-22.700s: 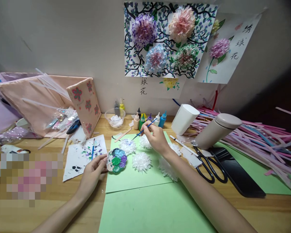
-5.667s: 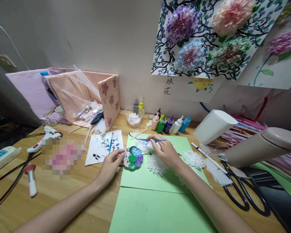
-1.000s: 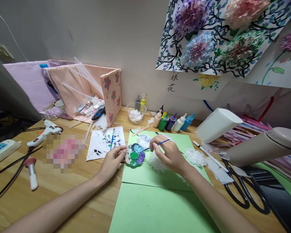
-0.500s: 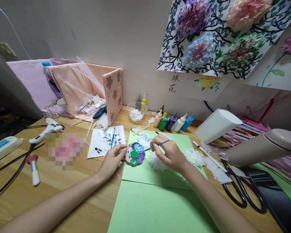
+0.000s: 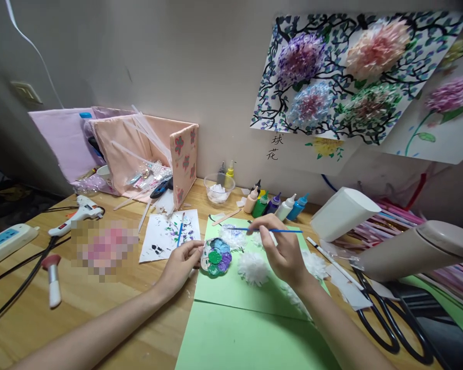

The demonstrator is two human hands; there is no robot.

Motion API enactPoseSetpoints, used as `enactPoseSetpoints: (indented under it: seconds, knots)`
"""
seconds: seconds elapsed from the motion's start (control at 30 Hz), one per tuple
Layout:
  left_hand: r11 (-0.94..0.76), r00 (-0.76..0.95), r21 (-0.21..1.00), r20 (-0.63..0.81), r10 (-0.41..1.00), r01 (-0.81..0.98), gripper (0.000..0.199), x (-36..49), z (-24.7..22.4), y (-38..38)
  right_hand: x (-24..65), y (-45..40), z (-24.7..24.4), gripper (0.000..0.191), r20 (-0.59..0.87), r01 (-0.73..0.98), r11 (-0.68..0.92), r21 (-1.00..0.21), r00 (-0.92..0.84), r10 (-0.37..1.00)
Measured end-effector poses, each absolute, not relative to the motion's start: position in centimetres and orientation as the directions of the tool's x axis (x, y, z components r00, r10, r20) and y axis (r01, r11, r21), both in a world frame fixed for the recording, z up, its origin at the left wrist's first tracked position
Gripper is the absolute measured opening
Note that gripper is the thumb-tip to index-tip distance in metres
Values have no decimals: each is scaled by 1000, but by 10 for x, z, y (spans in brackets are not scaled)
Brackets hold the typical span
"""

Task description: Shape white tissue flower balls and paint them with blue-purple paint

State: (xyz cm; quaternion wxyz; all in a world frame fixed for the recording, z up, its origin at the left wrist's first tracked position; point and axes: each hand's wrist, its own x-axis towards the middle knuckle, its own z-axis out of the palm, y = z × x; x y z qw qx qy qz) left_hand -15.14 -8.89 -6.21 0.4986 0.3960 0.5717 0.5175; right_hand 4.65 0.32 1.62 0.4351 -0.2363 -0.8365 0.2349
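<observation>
My left hand (image 5: 185, 259) is closed on the left edge of a flower-shaped paint palette (image 5: 215, 258), its wells smeared with green, purple and blue. In my right hand (image 5: 280, 246) is a blue paintbrush (image 5: 287, 230), pinched between the fingers and lying almost level. Its tip points left, over a white paper flower (image 5: 232, 237) with purple-blue marks in its middle. A plain white paper flower (image 5: 253, 268) lies between the palette and my right wrist. Further white flowers (image 5: 314, 264) are partly behind my right hand and forearm. Green paper (image 5: 239, 334) lies beneath them.
Paint bottles (image 5: 273, 204) stand behind the paper, beside a clear bowl (image 5: 219, 189). On the left are a paint-spotted sheet (image 5: 170, 236), a glue gun (image 5: 77, 213) and a makeup-style brush (image 5: 53, 280). Scissors (image 5: 395, 318), a grey bottle (image 5: 405, 252) and a white roll (image 5: 343, 213) lie right.
My right hand has moved the paintbrush from the palette's edge up to the purple-marked flower, turning it more level. My left hand keeps its hold on the palette. The view has tilted up.
</observation>
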Motion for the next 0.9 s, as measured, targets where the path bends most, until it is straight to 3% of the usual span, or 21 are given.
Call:
enactPoseSetpoints:
  seconds: [0.33,0.9]
  knots:
    - [170,-202,984,-176,963,-47,36,-153,-64,-90,9,38,28,20,548,368,725,-582,-481,684]
    - [192,-214,981,-191,958,-18,36,-152,-60,-89,5,46,5,23,420,399,698,-595,-586,693]
